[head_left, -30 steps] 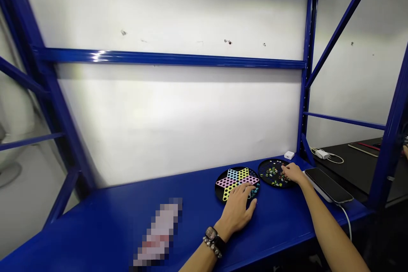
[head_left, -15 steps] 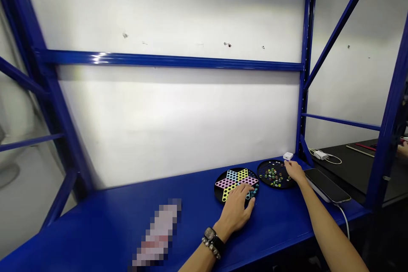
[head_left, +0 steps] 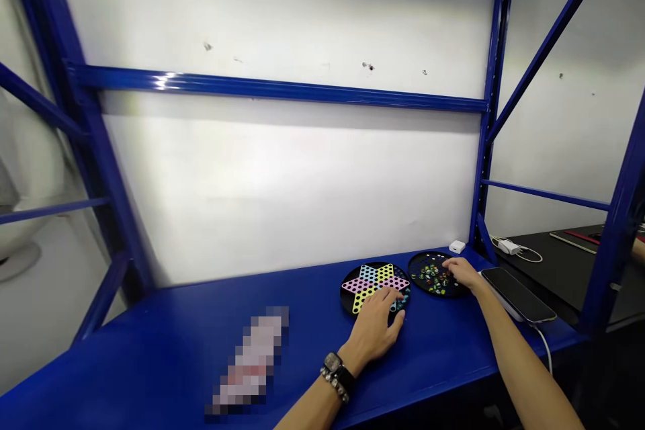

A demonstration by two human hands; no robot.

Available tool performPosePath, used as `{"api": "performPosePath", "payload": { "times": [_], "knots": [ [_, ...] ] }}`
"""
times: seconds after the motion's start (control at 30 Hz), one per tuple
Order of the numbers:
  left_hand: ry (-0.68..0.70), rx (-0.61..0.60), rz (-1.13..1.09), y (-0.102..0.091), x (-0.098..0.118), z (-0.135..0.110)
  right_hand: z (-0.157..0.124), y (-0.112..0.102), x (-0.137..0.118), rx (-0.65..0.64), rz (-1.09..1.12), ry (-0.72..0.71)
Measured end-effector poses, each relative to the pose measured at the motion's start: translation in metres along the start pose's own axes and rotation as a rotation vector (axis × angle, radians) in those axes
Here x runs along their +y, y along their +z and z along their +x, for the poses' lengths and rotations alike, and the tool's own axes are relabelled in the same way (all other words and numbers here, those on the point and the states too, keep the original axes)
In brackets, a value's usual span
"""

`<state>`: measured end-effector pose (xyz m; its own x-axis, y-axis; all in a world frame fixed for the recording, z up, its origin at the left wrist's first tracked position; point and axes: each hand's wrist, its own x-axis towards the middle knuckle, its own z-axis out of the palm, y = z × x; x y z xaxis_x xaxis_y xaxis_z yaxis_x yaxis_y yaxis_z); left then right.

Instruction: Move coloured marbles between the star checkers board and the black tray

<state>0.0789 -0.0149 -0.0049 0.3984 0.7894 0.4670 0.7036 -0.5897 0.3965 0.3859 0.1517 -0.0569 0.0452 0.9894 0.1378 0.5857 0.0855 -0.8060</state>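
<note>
My left hand (head_left: 373, 330), with a wristwatch (head_left: 333, 363) and a beaded bracelet on the wrist, lies palm down on the near right of a round black Chinese checkers board (head_left: 370, 295). The board has a pastel star of pink, yellow and blue. Its fingertips are close to teal marbles (head_left: 400, 304) at the board's right side. My right hand (head_left: 461, 273) reaches over the edge of a round black perforated tray (head_left: 428, 263), just above a heap of multicoloured marbles (head_left: 432, 277). Whether either hand holds a marble is hidden.
Everything stands on a blue steel shelf (head_left: 151, 342). A pixelated object (head_left: 250, 359) lies left of the board. A phone (head_left: 517, 294) sits on a white pad right of the tray, near a white charger (head_left: 508, 248). Another person's hand (head_left: 639, 250) shows at the far right.
The view has shifted slightly. My right hand has moved a little left, further over the marbles. My left hand stays on the board with only a small shift.
</note>
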Motion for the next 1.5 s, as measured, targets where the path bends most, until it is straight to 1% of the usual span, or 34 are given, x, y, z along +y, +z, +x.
{"api": "performPosePath", "payload": {
  "times": [0.1, 0.23, 0.37, 0.47, 0.57, 0.7, 0.83, 0.97, 1.1, 1.2, 1.37, 1.47, 1.5],
  "knots": [
    [-0.004, -0.011, -0.002, 0.001, -0.001, 0.0, -0.005, 0.005, -0.004, -0.04, -0.008, -0.041],
    [-0.004, -0.019, -0.01, 0.002, -0.003, -0.001, -0.011, 0.012, -0.008, -0.062, -0.143, -0.113],
    [-0.002, -0.016, -0.009, 0.002, -0.002, -0.001, -0.018, 0.012, -0.016, -0.115, -0.22, -0.164],
    [-0.008, -0.014, -0.002, 0.0, 0.0, -0.001, -0.022, 0.009, -0.024, -0.121, -0.265, -0.198],
    [-0.013, -0.015, 0.006, -0.001, 0.001, -0.001, -0.025, 0.008, -0.028, -0.156, -0.261, -0.205],
    [-0.019, -0.03, 0.002, -0.002, 0.002, -0.002, -0.025, 0.007, -0.026, -0.198, -0.236, -0.21],
    [-0.008, -0.041, -0.016, 0.0, -0.001, -0.002, -0.024, 0.007, -0.022, -0.184, -0.214, -0.201],
    [-0.015, -0.054, -0.017, 0.002, -0.003, -0.001, -0.026, 0.007, -0.023, -0.167, -0.21, -0.215],
    [-0.012, -0.055, -0.03, 0.0, -0.001, -0.001, -0.026, 0.007, -0.025, -0.163, -0.206, -0.249],
    [-0.014, -0.062, -0.03, -0.002, 0.001, -0.001, -0.024, 0.006, -0.022, -0.131, -0.189, -0.226],
    [-0.008, -0.07, -0.033, -0.004, 0.002, -0.001, -0.02, 0.004, -0.015, -0.118, -0.104, -0.186],
    [-0.003, -0.064, -0.038, -0.004, 0.001, 0.0, -0.019, 0.004, -0.018, -0.085, -0.053, -0.178],
    [0.002, -0.061, -0.043, -0.004, 0.001, 0.0, -0.019, 0.004, -0.02, -0.071, -0.002, -0.172]
  ]
}}
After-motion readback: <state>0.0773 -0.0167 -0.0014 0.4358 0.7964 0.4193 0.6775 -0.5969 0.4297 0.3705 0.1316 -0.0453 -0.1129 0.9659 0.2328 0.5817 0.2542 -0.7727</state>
